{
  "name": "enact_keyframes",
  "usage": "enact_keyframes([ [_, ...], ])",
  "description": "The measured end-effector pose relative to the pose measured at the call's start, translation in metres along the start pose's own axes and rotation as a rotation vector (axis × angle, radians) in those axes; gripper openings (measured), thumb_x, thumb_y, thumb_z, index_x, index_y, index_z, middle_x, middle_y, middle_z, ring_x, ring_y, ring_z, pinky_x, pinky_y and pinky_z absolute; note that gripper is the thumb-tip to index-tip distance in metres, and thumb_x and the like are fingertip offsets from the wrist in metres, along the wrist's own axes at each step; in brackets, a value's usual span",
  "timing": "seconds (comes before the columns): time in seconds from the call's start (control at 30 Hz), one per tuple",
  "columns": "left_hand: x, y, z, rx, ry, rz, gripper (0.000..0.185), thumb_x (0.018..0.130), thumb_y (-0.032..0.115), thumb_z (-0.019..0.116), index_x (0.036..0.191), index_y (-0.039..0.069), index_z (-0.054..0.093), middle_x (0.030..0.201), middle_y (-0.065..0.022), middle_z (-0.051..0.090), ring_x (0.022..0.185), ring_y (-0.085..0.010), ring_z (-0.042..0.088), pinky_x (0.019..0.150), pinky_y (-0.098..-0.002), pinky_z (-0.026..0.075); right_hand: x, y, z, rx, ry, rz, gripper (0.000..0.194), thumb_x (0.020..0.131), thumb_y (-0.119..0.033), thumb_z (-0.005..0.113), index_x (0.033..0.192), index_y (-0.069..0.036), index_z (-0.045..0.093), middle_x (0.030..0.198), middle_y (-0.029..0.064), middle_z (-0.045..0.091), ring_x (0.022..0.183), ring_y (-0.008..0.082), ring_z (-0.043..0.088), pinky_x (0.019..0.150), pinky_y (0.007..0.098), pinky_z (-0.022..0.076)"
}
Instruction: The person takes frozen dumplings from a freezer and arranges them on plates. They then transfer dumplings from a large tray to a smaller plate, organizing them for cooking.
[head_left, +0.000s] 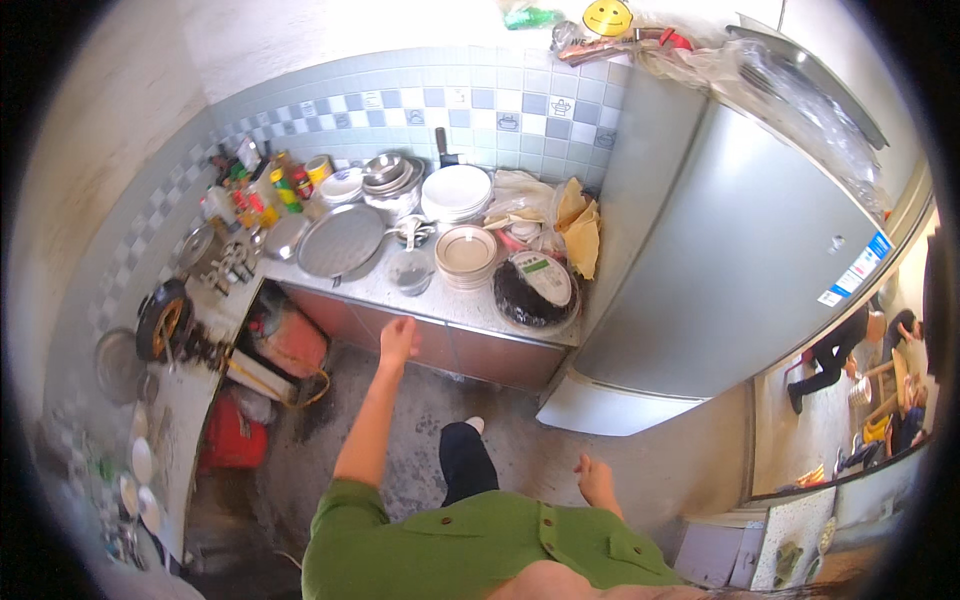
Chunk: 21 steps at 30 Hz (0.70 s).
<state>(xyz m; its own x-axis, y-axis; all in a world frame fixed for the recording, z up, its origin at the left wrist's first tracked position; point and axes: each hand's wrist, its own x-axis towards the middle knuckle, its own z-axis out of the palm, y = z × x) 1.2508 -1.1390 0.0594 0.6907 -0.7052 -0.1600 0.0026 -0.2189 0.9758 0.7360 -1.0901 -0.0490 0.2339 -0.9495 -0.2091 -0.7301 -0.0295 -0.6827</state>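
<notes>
My left hand (400, 339) hangs in the air before the counter's front edge, fingers curled, with nothing visible in it. Lower down, to the right of my body, my right hand (595, 478) is half curled with a finger standing apart; I see no object in it. On the counter (360, 289) closest to my left hand are a stack of bowls (465, 251), a clear plastic container (410, 271) and a round metal tray (341, 240). A dark, plastic-wrapped package (534, 289) with a label lies to their right. White plates (457, 191) are stacked behind the bowls.
A tall grey refrigerator (675, 247) stands at the right, bags and a metal tray on top. Bottles (285, 191) crowd the back corner. A gas burner (163, 321) sits left, above a red gas cylinder (292, 337) and red container (231, 435). People are visible through the doorway.
</notes>
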Motion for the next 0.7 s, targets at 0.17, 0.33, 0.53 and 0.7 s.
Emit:
enact_keyframes([
  [0.17,0.301,0.001,0.045,0.226,0.044,0.215,0.038,0.092,0.032,0.062,0.092,-0.005,0.069,0.080,-0.0140,0.071,0.058,-0.0220,0.068,0.049,-0.0345,0.055,0.008,-0.022,0.008,-0.023,0.082,0.396,0.043,0.102,-0.037,0.049,0.091,-0.004,0.074,0.082,0.0198,0.071,0.080,0.0395,0.068,0.074,0.0470,0.0522],
  [0.33,0.449,0.018,0.110,0.292,0.177,0.124,0.046,0.091,0.037,0.063,0.086,-0.008,0.066,0.073,-0.0230,0.068,0.059,-0.0349,0.069,0.049,-0.0409,0.055,0.000,-0.041,0.033,0.097,0.247,0.572,0.036,0.100,-0.030,0.051,0.093,-0.003,0.073,0.083,0.0182,0.072,0.079,0.0363,0.070,0.075,0.0432,0.0539],
  [0.53,0.493,0.020,0.107,0.658,0.300,0.232,0.039,0.088,0.031,0.064,0.079,-0.007,0.067,0.066,-0.0231,0.068,0.050,-0.0314,0.068,0.056,-0.0428,0.058,-0.003,-0.117,0.038,0.191,0.277,0.760,0.031,0.097,-0.025,0.053,0.092,-0.001,0.072,0.080,0.0189,0.072,0.074,0.0325,0.072,0.072,0.0415,0.0554],
  [0.7,0.485,0.039,0.099,0.273,-0.012,-0.012,0.028,0.088,0.019,0.053,0.086,-0.008,0.059,0.071,-0.0215,0.066,0.053,-0.0303,0.070,0.039,-0.0399,0.051,-0.008,-0.101,0.055,0.152,0.363,0.713,0.027,0.094,-0.022,0.055,0.089,0.000,0.071,0.075,0.0191,0.070,0.071,0.0350,0.070,0.070,0.0424,0.0550],
])
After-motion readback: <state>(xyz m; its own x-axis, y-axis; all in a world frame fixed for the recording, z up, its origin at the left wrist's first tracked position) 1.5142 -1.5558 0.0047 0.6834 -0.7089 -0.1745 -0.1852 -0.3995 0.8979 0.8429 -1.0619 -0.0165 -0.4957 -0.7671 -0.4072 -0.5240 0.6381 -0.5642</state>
